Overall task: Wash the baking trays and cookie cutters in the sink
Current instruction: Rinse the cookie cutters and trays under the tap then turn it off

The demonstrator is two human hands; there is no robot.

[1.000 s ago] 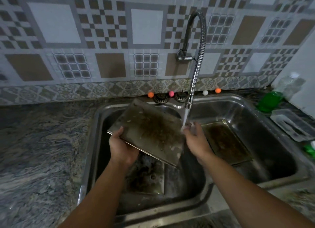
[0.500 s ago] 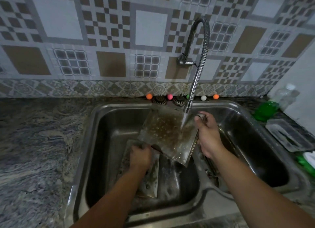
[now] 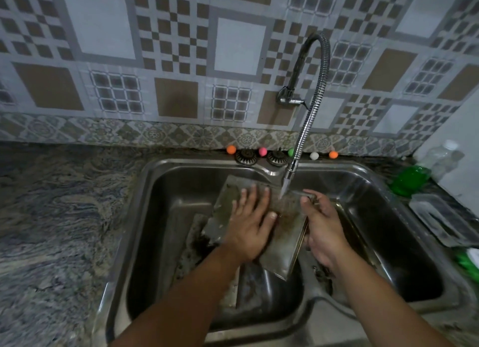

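Granite counter (image 3: 51, 230) far left, running up to steel sink (image 3: 166, 165). Second tray (image 3: 228, 292) lying flat in left basin, mostly hidden under arm. Left hand (image 3: 250, 222) spread flat, fingers straight and slightly apart, pressed palm-down on soiled face of tilted baking tray (image 3: 282, 232). Tray held up over divider between basins, far edge raised toward wall, near corner dipping low. Water from flexible tap (image 3: 315, 100) hitting tray just right of left hand's fingertips. Right hand (image 3: 324, 230) curled round tray's right edge, thumb on top near upper corner, fingers tucked beneath. Along back ledge, small coloured balls (image 3: 231, 149) and two round strainers (image 3: 246, 157). Farther right on counter, green bottle (image 3: 410, 179), then clear plastic container (image 3: 440, 222).
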